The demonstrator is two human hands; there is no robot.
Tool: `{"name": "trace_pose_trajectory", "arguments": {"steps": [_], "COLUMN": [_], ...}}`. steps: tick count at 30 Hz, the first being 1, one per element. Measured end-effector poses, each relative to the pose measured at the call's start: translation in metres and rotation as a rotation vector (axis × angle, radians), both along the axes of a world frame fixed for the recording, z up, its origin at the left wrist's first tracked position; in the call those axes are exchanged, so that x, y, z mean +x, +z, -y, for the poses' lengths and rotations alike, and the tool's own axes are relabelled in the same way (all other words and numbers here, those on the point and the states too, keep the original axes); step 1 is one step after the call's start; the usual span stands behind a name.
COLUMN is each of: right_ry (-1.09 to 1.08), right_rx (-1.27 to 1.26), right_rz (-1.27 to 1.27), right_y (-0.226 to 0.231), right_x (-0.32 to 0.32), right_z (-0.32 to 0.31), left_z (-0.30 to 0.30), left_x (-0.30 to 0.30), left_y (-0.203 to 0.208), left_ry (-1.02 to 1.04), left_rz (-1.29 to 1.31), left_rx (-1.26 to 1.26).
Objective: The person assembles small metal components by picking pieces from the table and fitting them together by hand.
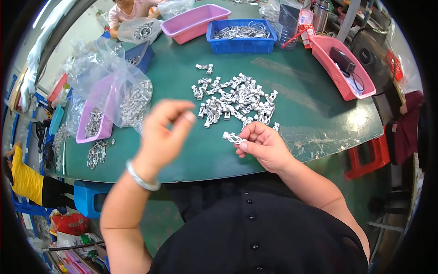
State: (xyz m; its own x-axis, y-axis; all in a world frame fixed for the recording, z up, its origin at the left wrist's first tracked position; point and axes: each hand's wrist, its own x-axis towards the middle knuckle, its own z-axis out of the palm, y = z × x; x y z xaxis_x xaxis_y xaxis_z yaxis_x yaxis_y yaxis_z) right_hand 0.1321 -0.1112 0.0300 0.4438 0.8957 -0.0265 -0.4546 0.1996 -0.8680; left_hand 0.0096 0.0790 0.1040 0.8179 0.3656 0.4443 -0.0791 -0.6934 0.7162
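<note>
My right hand [267, 147] is closed in a pinch on a small metal clasp [233, 138] with a white looped body, held above the near edge of the green table [191, 160]. My left hand [165, 130] is raised over the table to the left, its fingers curled and a little blurred. A gap shows between its thumb and forefinger, and I see nothing in it. Beyond both hands lies a loose pile of similar clasps [239, 98], with a few more [205, 68] apart at the back.
Left: a purple basket [83, 132] of metal parts, clear bags [137, 98] and loose metal pieces [96, 154]. Back: a blue tray [242, 45] of rings and a pink tray [196, 23]. Right: a pink basket [335, 75] with a black adapter, beside a fan [367, 55]. A person [132, 13] sits opposite.
</note>
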Motion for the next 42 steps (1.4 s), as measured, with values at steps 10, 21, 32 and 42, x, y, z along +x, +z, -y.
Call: {"name": "trace_pose_trajectory", "arguments": {"steps": [10, 21, 32, 42], "right_ry": [-0.002, 0.024, -0.066, -0.342], "right_rx": [0.04, 0.064, 0.089, 0.07], "right_rz": [0.004, 0.137, 0.357, 1.04], "right_y": [-0.007, -0.013, -0.019, -0.009], "right_x": [-0.003, -0.005, -0.004, -0.005], "right_z": [-0.002, -0.008, -0.007, -0.007], "left_z": [0.058, 0.072, 0.078, 0.077], "left_x": [0.002, -0.002, -0.001, -0.003], "left_y": [-0.061, -0.066, -0.076, -0.085], "left_ry": [-0.22, -0.302, -0.214, -0.155], "left_rz": [-0.035, 0.134, 0.16, 0.179], "left_rx": [-1.144, -0.943, -0.957, -0.858]}}
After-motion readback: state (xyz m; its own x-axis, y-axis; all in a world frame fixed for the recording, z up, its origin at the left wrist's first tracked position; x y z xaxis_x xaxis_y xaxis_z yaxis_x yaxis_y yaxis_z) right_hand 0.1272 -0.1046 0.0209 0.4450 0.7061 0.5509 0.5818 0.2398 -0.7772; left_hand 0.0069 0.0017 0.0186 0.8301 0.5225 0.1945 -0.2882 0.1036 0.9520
